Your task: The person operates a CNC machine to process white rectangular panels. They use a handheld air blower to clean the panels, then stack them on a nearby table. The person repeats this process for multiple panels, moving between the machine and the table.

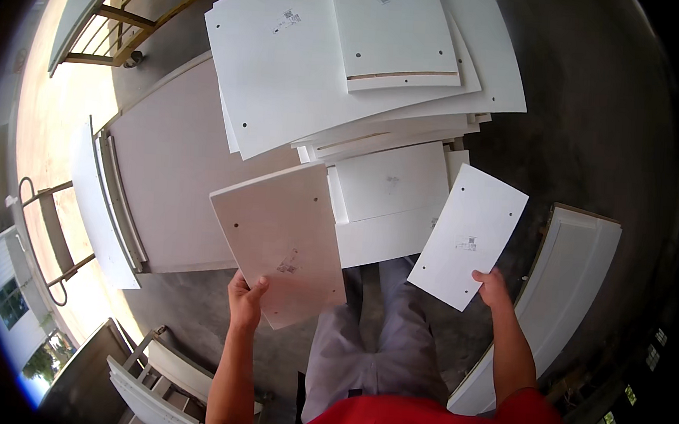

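Note:
My left hand [245, 299] grips the lower left edge of a white panel [280, 232], thumb on its face. That panel looks slightly pinkish, with small holes near its corners and a printed mark low down. In my right hand [493, 290], a second, smaller white panel [470, 229] is pinched at its lower right edge. It also has corner holes and a printed label. Both panels are held tilted, apart from each other, in front of a stack of white boards [300, 85]. Lower in the stack lies another white board [392, 184], partly covered by the held panels.
A wide grey-beige board surface [195, 164] lies to the left of the stack. Beyond it stand a white curved-looking panel [107, 205] and a wheeled rack [121, 39]. Long white panels [572, 281] lean at the right. More boards [153, 395] rest on a frame at lower left.

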`<state>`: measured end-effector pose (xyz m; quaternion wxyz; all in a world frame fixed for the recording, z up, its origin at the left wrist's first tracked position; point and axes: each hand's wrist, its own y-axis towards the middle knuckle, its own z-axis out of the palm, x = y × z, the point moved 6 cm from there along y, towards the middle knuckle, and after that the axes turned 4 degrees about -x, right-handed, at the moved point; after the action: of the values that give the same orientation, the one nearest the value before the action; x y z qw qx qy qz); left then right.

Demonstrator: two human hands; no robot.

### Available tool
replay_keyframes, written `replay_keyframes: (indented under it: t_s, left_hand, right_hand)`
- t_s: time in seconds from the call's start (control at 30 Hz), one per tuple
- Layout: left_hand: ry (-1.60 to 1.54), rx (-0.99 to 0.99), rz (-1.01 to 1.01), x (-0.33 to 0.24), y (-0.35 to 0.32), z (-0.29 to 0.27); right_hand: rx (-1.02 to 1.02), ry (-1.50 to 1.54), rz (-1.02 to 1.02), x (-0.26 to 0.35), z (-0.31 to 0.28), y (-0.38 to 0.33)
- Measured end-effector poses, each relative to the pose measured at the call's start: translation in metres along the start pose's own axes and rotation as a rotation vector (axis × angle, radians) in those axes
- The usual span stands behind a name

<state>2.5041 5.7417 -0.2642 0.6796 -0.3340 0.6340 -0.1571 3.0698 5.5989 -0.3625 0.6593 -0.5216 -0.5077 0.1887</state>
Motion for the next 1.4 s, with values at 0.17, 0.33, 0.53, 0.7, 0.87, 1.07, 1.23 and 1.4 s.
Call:
replay_keyframes:
  t_s: [0.17,0.33,0.53,0.7,0.87,1.07,1.23,1.4]
  left_hand:
    - [-0.064,0.099,-0.317,0.159,0.015,0.086]
    - [-0.115,0.127,-0.384,0.21,0.073,0.145]
    - [1.101,0.001,0.162,0.19,0.1,0.149]
    - [0.885,-0.058,0.48,0.075,0.073,0.17]
    - [0.665,-0.064,0.923,-0.125,0.077,0.239]
    - [0.918,-0.062,0.762,-0.185,0.155,0.309]
    - [0.951,-0.269,0.863,-0.196,0.167,0.247]
    - [0.839,-0.449,0.323,-0.183,0.21,0.128]
  right_hand:
    - [0.142,-0.27,0.051,0.006,0.02,0.073]
    - [0.168,-0.403,0.081,0.02,0.046,0.119]
    - [-0.45,-1.113,-0.867,0.071,0.06,0.115]
    - [-0.248,-0.484,-0.893,0.188,0.111,0.058]
    - [-0.2,-0.476,-1.137,0.343,0.227,0.001]
    - [-0.365,-0.958,-0.931,0.397,0.314,0.054]
    - [-0.352,-1.016,-0.767,0.4,0.311,0.06]
    - [-0.289,-0.943,-0.73,0.372,0.306,0.051]
